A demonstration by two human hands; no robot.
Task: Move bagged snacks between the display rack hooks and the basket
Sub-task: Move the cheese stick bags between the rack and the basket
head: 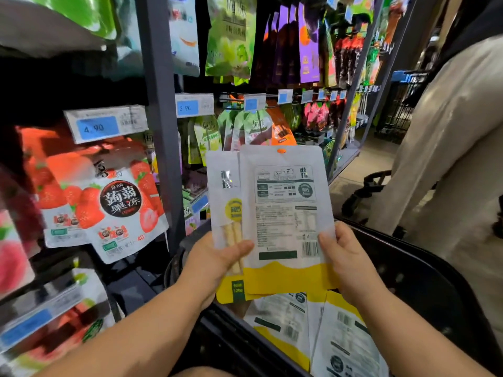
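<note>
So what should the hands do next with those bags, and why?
Probably lift the bags toward a hook on the rack, hole first. The left hand and right hand hold them upright above the basket, hole on top, and more bags wait in the basket.

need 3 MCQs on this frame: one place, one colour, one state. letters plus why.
1. Where do the spare bags lie? A in the basket; B on the floor; C on a hook.
2. Bottom band of the held bags? A red; B yellow; C blue.
3. The right hand? A hangs idle; B grips a held bag; C presses a price tag.
Answers: A, they lie inside the dark basket wall; B, a yellow band crosses each bag's base; B, its thumb lies over the bag's right edge.
</note>
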